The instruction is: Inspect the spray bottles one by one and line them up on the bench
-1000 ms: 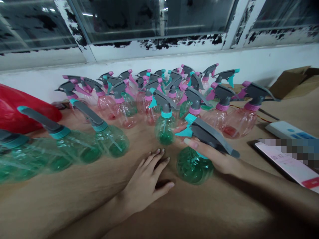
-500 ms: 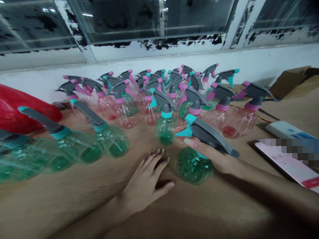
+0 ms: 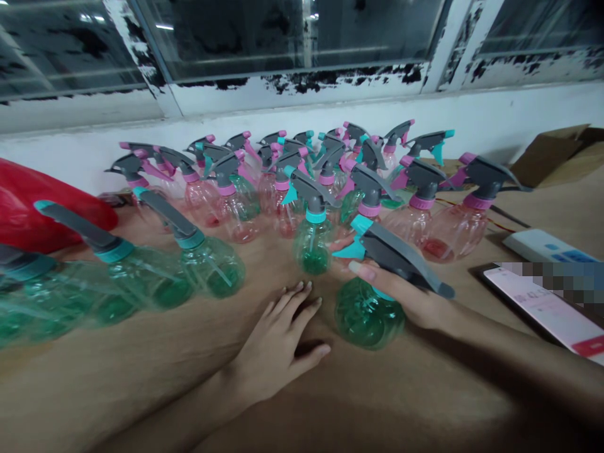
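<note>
- Gripping the green spray bottle (image 3: 370, 321) near its neck, your right hand (image 3: 409, 294) probably steadied it over the desk (image 3: 155, 384).
- Your left hand (image 3: 274, 349) lay open, palm down beside it, seemingly for support.
- Other green bottles (image 3: 214, 270) stood leftward, apparently lined up for order.

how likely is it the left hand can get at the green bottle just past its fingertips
Probably yes: the left hand lies seemingly empty, with only bare table between its fingertips and the green bottle. The right hand, on its own sprayer, crowds just the bottle's right side.
</note>
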### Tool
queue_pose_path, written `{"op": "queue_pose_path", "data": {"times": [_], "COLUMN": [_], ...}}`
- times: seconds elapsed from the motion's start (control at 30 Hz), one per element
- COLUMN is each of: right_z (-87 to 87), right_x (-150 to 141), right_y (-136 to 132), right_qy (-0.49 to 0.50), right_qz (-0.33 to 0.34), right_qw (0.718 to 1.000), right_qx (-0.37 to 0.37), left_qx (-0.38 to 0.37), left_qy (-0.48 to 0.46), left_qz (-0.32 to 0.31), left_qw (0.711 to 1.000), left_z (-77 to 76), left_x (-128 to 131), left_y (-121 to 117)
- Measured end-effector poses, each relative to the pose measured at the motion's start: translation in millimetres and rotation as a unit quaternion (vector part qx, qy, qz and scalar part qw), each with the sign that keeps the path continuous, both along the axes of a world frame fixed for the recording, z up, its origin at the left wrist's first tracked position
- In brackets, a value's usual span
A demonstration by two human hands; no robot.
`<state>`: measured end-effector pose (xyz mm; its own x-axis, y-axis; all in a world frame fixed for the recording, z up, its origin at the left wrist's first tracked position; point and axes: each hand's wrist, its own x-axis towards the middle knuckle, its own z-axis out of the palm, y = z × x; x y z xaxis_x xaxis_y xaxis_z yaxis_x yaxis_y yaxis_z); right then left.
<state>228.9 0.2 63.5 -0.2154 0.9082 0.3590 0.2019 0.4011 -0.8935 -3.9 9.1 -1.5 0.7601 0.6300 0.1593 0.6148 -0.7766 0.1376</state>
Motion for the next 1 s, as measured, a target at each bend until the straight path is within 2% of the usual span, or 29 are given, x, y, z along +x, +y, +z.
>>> {"op": "queue_pose_path", "data": {"times": [0.3, 0.57, 0.73, 1.0], "right_z": [-5.4, -18.6, -10.7, -5.4], "right_x": [6, 6, 2, -1], "right_y": [2, 3, 3, 1], "right_qy": [-0.032, -0.007, -0.008, 0.014], "right_qz": [-0.027, 0.013, -0.031, -0.006], "right_qw": [0.999, 0.999, 0.999, 1.000], "right_qx": [-0.002, -0.039, 0.002, 0.009], "left_qx": [-0.008, 0.001, -0.001, -0.006], "left_qy": [-0.008, -0.010, -0.003, -0.004], "left_qz": [0.005, 0.000, 0.001, 0.002], "left_qw": [1.000, 1.000, 1.000, 1.000], "left_z": [-1.6, -1.5, -0.5, -0.6], "left_x": [0, 0, 0, 0], "left_y": [1, 0, 1, 1]}}
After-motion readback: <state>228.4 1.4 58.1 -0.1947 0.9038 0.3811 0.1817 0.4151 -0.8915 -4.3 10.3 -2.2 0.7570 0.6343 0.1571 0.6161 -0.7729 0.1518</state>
